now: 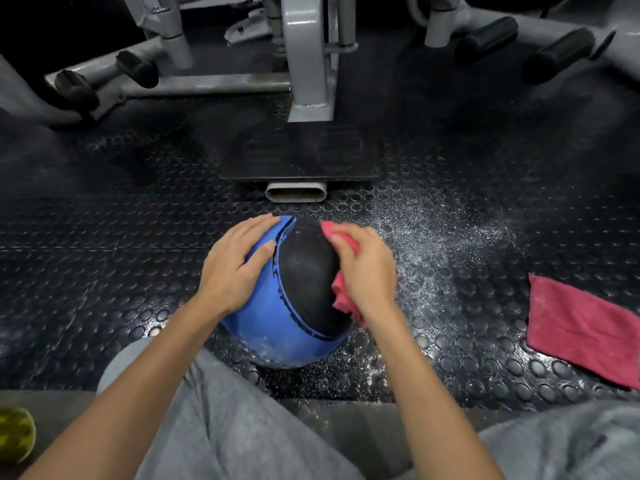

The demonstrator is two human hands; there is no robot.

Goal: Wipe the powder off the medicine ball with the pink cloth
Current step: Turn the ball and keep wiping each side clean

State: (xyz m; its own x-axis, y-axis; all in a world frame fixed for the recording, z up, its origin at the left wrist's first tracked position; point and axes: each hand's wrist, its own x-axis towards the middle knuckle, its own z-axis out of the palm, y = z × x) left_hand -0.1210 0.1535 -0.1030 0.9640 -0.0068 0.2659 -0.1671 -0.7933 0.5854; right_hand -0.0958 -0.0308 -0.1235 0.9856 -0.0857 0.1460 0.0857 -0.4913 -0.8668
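Our left hand (235, 268) lies flat, fingers spread, on the blue side of the one medicine ball (304, 271). Our right hand (367, 268) bunches a pink cloth (343, 296) against the ball's black panel on its right side. The ball sits between our two hands on the studded floor mat (121, 220). A second cloth (585, 327) lies flat, well apart to the right. White powder (433, 244) speckles the mat between it and the ball.

Medicine ball (294, 306) on the floor mat (121, 220), before the machine's base plate (301, 157); left hand (235, 265) on its left, right hand (367, 268) with bunched cloth (343, 296) on its right; spare cloth (581, 327) farther right.
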